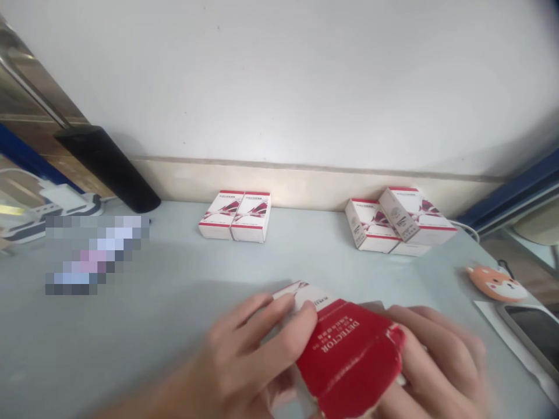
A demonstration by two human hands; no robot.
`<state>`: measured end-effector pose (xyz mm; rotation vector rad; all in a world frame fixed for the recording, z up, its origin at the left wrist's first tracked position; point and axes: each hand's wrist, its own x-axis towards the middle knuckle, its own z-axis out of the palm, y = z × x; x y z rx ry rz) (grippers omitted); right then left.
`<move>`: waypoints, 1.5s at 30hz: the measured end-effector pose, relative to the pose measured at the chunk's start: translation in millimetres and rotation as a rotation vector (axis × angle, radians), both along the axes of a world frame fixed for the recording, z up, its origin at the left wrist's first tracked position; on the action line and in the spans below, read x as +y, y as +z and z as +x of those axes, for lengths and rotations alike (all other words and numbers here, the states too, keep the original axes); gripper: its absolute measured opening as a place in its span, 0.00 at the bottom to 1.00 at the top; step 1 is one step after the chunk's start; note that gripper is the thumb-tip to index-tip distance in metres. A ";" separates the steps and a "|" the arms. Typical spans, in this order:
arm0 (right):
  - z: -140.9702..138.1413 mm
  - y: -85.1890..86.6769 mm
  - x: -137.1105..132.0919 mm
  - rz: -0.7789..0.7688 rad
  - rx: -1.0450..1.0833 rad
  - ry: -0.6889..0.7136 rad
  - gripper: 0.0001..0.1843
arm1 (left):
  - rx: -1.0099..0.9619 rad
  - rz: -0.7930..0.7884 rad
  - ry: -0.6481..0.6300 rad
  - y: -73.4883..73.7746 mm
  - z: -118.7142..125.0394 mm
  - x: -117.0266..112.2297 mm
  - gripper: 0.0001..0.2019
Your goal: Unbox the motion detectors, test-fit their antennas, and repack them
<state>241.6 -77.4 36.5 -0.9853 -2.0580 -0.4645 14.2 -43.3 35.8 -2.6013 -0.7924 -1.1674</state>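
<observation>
A red and white cardboard box [349,349] printed with "DETECTOR" is held up close to me, its red end flap folded out and worn at the edge. My left hand [257,343] grips the white side of this box, fingers over its top face. At the flap's right edge, my right hand [441,355] has its fingers curled around the box's end. Part of the right fingers is hidden behind the flap, and I cannot see inside the box.
Two white-red boxes [251,216] lie side by side near the wall. To the right, similar boxes [417,215] are stacked. An orange animal-faced item [495,283] and a phone-like device [535,331] lie at the right. A black cylinder [116,169], power strip [56,216] and blurred-out item [98,256] are left.
</observation>
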 end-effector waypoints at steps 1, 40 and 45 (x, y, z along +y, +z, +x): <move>0.9 -0.1 1.6 -0.001 -0.022 0.001 0.11 | -0.006 0.006 0.022 -0.7 1.5 -1.0 0.15; 76.2 -33.7 110.8 -0.168 -0.054 -0.486 0.21 | -0.267 -0.037 0.319 -10.8 -6.0 26.5 0.24; 79.8 -38.4 112.7 -0.174 -0.019 -0.415 0.09 | -0.270 -0.032 0.336 -11.9 -6.3 26.4 0.25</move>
